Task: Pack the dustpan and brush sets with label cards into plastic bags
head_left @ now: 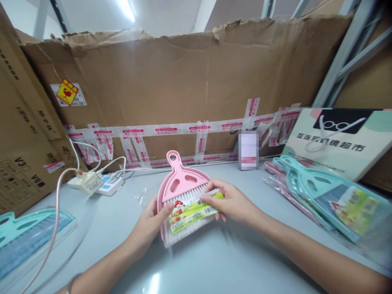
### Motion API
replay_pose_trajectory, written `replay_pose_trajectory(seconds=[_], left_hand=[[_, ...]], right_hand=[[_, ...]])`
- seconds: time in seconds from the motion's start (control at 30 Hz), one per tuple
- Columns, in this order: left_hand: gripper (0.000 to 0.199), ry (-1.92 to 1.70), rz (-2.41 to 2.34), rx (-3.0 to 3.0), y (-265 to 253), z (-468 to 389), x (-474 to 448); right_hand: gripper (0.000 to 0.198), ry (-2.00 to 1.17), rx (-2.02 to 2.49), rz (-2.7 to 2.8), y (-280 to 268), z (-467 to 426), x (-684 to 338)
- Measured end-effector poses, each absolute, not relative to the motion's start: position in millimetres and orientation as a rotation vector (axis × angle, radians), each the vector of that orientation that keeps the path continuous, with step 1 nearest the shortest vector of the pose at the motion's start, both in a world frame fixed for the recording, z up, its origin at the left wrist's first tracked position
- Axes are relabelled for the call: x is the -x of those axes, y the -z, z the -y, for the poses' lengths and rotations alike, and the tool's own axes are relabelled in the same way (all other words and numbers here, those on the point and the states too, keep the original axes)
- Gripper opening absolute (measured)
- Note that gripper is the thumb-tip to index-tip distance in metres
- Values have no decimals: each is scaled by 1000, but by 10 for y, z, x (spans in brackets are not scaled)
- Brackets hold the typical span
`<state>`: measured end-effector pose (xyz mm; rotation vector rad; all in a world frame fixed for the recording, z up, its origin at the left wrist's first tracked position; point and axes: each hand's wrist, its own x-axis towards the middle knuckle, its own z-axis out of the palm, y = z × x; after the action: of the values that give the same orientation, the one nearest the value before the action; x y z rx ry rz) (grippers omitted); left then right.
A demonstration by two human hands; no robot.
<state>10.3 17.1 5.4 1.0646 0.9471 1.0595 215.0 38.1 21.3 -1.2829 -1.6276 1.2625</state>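
A pink dustpan (162, 196) with a matching hand brush (187, 182) nested in it is held above the table, handles pointing away from me. White bristles show around a printed label card (190, 213), which lies across them. My left hand (156, 214) grips the dustpan's left edge, its thumb resting at the card's left end. On the other side, my right hand (225, 200) pinches the card's right end, fingers curled round the dustpan's right side.
Bagged turquoise and pink dustpan sets (324, 192) lie at the right, another turquoise set (30, 228) at the left. A power strip (108, 184) with cables sits back left. A phone (248, 150) leans against a large carton (183, 81). A printed bag (337, 139) stands back right.
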Motion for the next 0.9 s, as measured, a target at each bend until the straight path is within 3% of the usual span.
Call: replay_pose_trajectory(seconds=[0.17,0.3,0.33,0.4,0.5,0.57,0.73,0.83,0.9], left_hand=[[65,-1068,-1056,-1149,-88,-161,-111],[58,-1221,-1106,-1087,-123,-171,-67],[60,-1280,-1096,-1063,-138,-169,-67],[66,-1379,-1054,-1026,-162,-153,-91],[70,-1418,-1013,-1038,-162,-119,-172],[69,-1349,-1005,-1107,-146,-113,-209],[53,-1137,-1218,-1431,-172,-266,-2],[54,-1028,-1508,-1834,-180,-367,223],[57,-767,-1554,-2171,-147,-369,293]], right_hand=[[22,-1030,1253,1724,-241,-306,-2182],[55,-488,1074,1391,-222,-305,-2248],[63,-508,1039,1269,-208,-313,-2239],[65,-851,963,1151,-176,-318,-2175],[50,-1560,763,1122,-130,-269,-2005],[39,-1757,713,1033,-106,-222,-1911],[23,-1609,799,775,-125,-275,-2004],[25,-1419,802,700,-234,-435,-2273],[28,-1335,828,687,-328,-543,-2478]])
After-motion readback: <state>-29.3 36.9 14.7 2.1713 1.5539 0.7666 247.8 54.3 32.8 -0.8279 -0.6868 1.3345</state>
